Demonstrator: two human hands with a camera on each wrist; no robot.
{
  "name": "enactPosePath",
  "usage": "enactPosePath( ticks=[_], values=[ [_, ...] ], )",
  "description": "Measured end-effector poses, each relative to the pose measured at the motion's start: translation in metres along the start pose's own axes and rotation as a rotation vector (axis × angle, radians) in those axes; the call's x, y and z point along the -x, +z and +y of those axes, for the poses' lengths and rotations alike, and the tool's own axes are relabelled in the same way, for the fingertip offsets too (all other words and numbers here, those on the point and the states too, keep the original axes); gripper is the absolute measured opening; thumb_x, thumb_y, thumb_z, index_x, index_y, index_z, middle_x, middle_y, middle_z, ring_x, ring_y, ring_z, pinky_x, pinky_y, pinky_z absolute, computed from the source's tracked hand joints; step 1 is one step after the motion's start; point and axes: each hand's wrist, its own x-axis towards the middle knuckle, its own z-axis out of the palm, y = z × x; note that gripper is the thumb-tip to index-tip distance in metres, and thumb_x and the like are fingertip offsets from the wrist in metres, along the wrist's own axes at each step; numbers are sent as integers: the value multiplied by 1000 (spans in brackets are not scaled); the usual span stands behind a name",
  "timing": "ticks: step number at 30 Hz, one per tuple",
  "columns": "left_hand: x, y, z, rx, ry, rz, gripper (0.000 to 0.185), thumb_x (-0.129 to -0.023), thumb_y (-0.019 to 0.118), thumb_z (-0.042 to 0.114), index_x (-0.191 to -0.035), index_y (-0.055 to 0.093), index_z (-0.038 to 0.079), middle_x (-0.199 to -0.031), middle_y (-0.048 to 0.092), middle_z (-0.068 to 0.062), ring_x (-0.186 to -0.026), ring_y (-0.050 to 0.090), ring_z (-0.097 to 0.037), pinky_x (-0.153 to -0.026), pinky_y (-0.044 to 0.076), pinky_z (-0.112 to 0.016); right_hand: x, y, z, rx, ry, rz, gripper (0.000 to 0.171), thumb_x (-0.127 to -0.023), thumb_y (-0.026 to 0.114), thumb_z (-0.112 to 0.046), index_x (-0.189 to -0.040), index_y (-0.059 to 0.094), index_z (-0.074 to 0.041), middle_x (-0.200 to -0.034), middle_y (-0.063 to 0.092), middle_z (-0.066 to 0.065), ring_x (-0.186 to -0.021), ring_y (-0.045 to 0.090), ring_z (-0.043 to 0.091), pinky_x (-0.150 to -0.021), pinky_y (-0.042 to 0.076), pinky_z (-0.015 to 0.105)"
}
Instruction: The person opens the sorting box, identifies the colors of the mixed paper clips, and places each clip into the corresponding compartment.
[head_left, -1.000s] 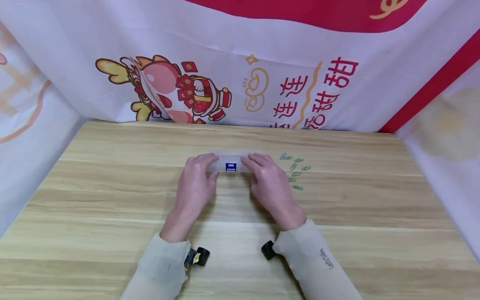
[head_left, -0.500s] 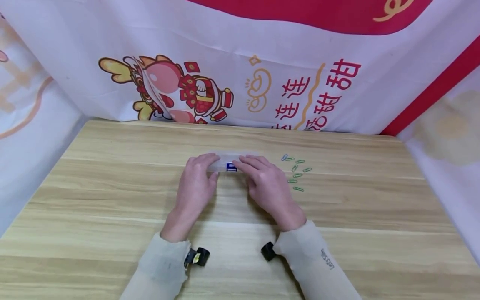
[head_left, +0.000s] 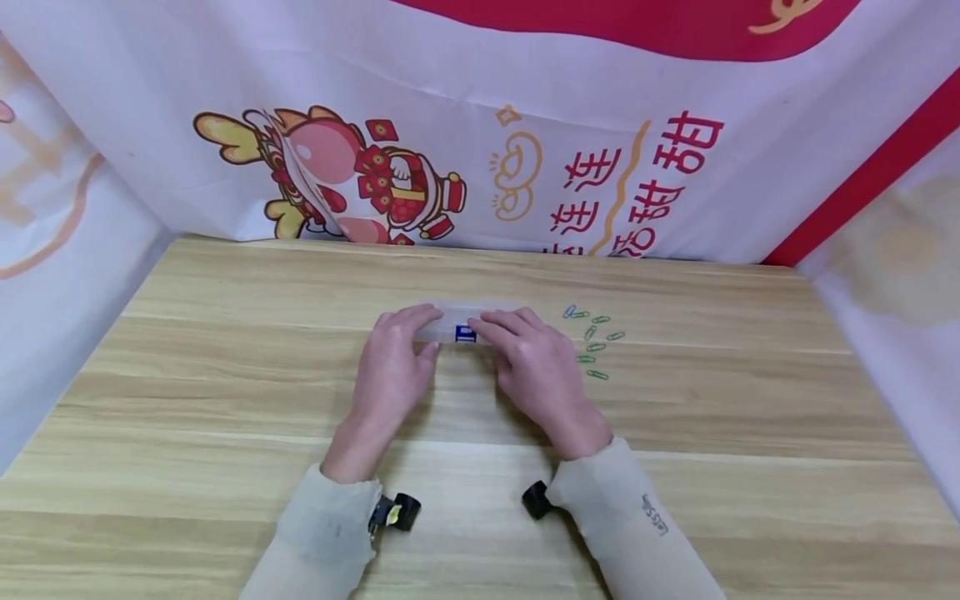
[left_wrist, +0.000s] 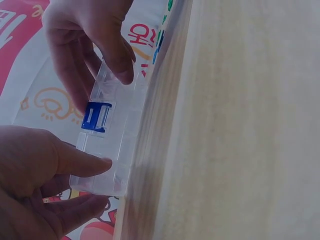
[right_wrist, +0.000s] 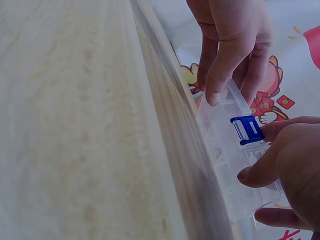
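A clear plastic compartment box stands near the middle of the wooden table, long side toward me. On its front is a blue latch. My left hand grips the left end, thumb on the near face and fingers over the top. The right hand holds the right part the same way, its index fingertip right at the top edge of the latch. In the left wrist view the box appears closed, with dividers showing through its wall.
Several green paper clips and a blue paper clip lie scattered on the table to the right of the box. A printed white cloth hangs behind the table's far edge.
My right hand has shifted left along the box, bringing its index finger from beside the latch onto its upper edge. The left hand keeps its grip, and the box stays in place.
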Motion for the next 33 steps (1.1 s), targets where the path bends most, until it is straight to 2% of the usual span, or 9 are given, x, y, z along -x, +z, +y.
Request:
enactPosePath(
  ticks=[11, 22, 33],
  values=[
    [-2, -2, 0, 13, 14, 9, 45, -94, 77, -2, -138, 73, 8, -148, 68, -14, -133, 63, -38, -117, 53, -52, -1, 2, 0, -21, -5, 51, 37, -100, 73, -2, -133, 77, -19, -133, 77, 4, -118, 73, 21, -101, 64, 37],
    [0, -1, -1, 20, -3, 4, 44, -95, 77, -1, -138, 73, 9, -148, 68, -12, -133, 62, -37, -118, 52, -52, 0, 3, 0, -31, 0, 58, 34, -101, 72, -5, -132, 78, -20, -133, 78, 3, -120, 72, 22, -102, 63, 39],
    [0, 0, -4, 19, 15, 9, 45, -93, 78, -1, -137, 73, 8, -149, 68, -13, -134, 63, -38, -118, 52, -51, 1, 7, 1, -48, 1, 101, 34, -101, 71, -4, -130, 79, -20, -132, 78, 2, -119, 73, 21, -101, 64, 39]
  ],
)
